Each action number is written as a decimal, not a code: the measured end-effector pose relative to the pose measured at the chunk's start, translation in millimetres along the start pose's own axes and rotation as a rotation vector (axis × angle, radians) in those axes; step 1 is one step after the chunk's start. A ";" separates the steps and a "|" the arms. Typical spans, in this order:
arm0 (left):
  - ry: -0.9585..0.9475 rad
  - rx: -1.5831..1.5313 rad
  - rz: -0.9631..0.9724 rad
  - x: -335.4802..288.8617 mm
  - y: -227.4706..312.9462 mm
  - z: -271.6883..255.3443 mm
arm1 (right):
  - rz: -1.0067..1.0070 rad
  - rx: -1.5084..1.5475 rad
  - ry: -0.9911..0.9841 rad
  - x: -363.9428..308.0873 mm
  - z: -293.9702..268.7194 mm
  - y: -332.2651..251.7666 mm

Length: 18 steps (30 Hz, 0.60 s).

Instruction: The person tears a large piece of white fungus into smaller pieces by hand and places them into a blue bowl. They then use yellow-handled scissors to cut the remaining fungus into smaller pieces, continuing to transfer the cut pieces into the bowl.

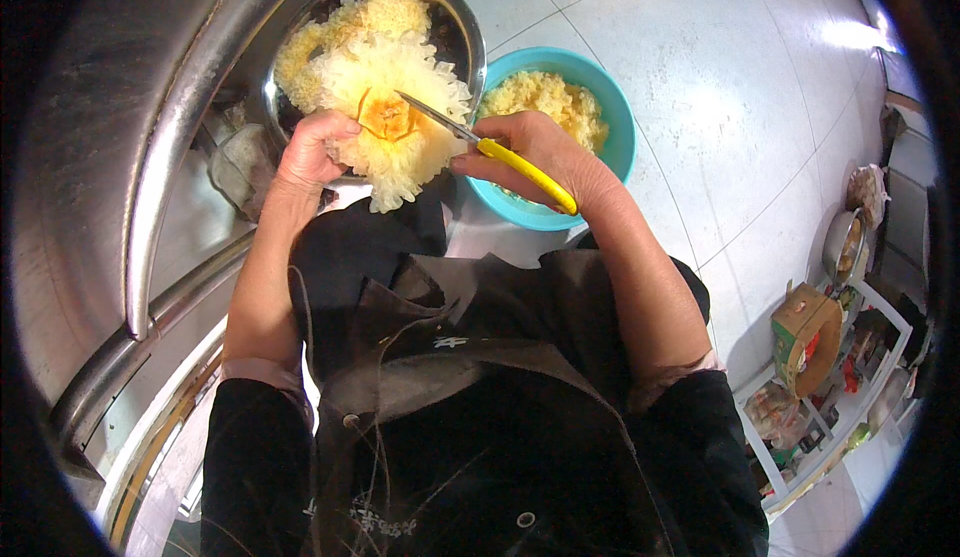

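Note:
My left hand (318,147) grips a large ruffled, pale-yellow snow fungus (425,157) by its left edge. Its orange-yellow base (388,115) faces up. My right hand (540,157) is closed on yellow-handled scissors (520,172), their metal blades pointing to the upper left with the tips at the base. Some right-hand fingers are hidden behind the fungus edge and the handle. Beneath the fungus is a round steel basin (470,32) holding more snow fungus (385,15). To its right, a turquoise basin (622,132) contains pale-yellow pieces (535,97), partly covered by my right hand.
A curved steel edge (150,187) and a pipe (200,277) run along my left. Pale tiles (700,107) cover the floor. At the right stand a cardboard box (805,337), a white rack (885,307) with bags, and a metal bowl (840,247).

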<state>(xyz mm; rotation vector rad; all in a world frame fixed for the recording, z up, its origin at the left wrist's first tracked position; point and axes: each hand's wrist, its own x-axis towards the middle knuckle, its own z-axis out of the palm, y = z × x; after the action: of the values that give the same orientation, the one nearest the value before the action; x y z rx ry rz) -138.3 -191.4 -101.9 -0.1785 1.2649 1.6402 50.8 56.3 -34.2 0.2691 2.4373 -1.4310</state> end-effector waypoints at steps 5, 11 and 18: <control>0.015 0.031 0.050 -3.0 2.5 13.2 | 0.073 0.052 -0.038 -3.9 -9.0 -0.8; 0.026 0.008 0.006 0.2 -2.2 1.1 | 0.048 0.063 -0.076 -6.2 -14.1 0.0; 0.054 0.175 -0.064 -12.7 6.8 20.3 | 0.016 -0.040 -0.073 -8.6 -13.0 3.7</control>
<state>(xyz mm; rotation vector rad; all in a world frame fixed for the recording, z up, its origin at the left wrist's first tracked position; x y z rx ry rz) -128.7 -182.7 -80.6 -0.1552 1.4224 1.4702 57.8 69.3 -28.3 0.2222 2.3967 -1.3599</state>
